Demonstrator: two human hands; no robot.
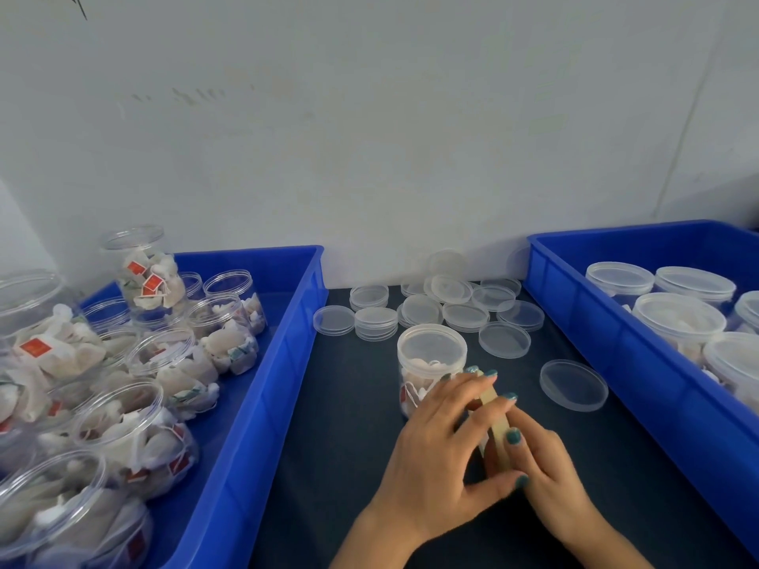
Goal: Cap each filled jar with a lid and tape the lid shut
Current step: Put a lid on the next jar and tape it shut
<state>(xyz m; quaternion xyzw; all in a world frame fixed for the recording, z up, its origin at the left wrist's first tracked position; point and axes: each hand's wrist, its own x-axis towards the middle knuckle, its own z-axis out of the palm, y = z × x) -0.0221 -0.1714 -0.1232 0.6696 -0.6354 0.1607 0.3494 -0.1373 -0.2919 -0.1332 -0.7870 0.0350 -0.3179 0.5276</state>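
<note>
A clear jar [427,359] filled with tea bags stands on the dark table, a translucent lid on top of it. Just in front of it, both hands hold a tan roll of tape [497,425] on edge. My left hand [443,457] wraps over the roll from the left, fingertips at its top and thumb at its lower edge. My right hand [542,457] grips the roll from the right, its thumb pressed on the rim. A loose lid [573,385] lies to the right of the jar.
Several loose clear lids [435,308] lie in stacks behind the jar, near the wall. A blue bin [263,388] on the left holds several uncapped filled jars. A blue bin [595,322] on the right holds several capped jars.
</note>
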